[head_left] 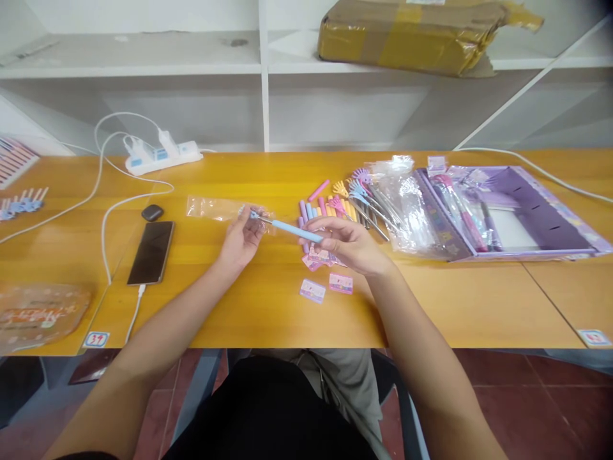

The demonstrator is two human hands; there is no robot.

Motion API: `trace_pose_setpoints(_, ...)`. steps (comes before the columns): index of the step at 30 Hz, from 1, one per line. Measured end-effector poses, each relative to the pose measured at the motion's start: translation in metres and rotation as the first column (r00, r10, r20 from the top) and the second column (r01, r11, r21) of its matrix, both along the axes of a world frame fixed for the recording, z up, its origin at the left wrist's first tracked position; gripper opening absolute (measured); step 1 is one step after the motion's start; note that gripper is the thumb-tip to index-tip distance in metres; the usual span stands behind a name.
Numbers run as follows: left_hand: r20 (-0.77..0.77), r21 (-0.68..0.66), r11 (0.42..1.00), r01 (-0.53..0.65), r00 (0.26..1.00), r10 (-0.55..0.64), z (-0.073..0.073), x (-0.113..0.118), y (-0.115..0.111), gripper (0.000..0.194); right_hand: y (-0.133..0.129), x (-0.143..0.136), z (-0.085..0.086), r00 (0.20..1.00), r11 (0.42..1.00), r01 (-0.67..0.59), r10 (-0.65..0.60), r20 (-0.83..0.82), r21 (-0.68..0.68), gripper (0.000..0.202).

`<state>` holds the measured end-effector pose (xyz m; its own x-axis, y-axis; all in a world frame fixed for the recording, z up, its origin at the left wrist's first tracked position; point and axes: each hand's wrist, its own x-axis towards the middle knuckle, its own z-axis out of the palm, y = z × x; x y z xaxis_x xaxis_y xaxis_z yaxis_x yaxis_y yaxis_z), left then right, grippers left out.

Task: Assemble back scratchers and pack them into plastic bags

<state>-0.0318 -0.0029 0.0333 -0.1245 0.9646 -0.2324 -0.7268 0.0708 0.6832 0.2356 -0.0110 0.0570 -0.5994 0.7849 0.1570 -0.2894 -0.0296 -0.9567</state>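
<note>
A light-blue back scratcher (295,231) with a thin metal shaft is held slantwise between my hands above the table. My right hand (352,243) is closed around the end of its blue handle. The fingers of my left hand (241,241) pinch at the small blue head end, where a clear plastic sleeve (211,208) also lies; how far the sleeve covers the head is hard to make out. Beneath and behind my right hand lie coloured handle tubes (303,211), hand-shaped scratcher heads on metal rods (359,190), and small printed cards (313,291).
To the right, a purple display box (550,198) contains wrapped scratchers, with clear plastic bags (412,211) beside it. At left are a phone (151,253), a black case (152,212), a power strip (165,157) with cables, and an orange packet (43,314). A taped carton (407,38) occupies the shelf.
</note>
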Motion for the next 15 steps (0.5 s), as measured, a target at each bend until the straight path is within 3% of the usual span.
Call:
trace_pose_setpoints(4, 0.014, 0.003, 0.999, 0.051, 0.999, -0.051, 0.0, 0.004, -0.005, 0.017, 0.002, -0.002, -0.005, 0.999, 0.999, -0.034, 0.034, 0.038, -0.022, 0.043)
trace_pose_setpoints(11, -0.037, -0.009, 0.997, 0.08, 0.996, -0.081, -0.006, 0.007, -0.008, 0.014, 0.004, -0.003, -0.002, 0.988, 0.994, 0.11, -0.11, 0.104, 0.007, 0.054)
trace_pose_setpoints(15, -0.075, 0.008, 0.994, 0.111, 0.991, -0.11, -0.01, 0.011, -0.012, 0.014, 0.004, -0.004, -0.001, 0.984, 0.993, 0.116, -0.119, 0.136, 0.026, 0.055)
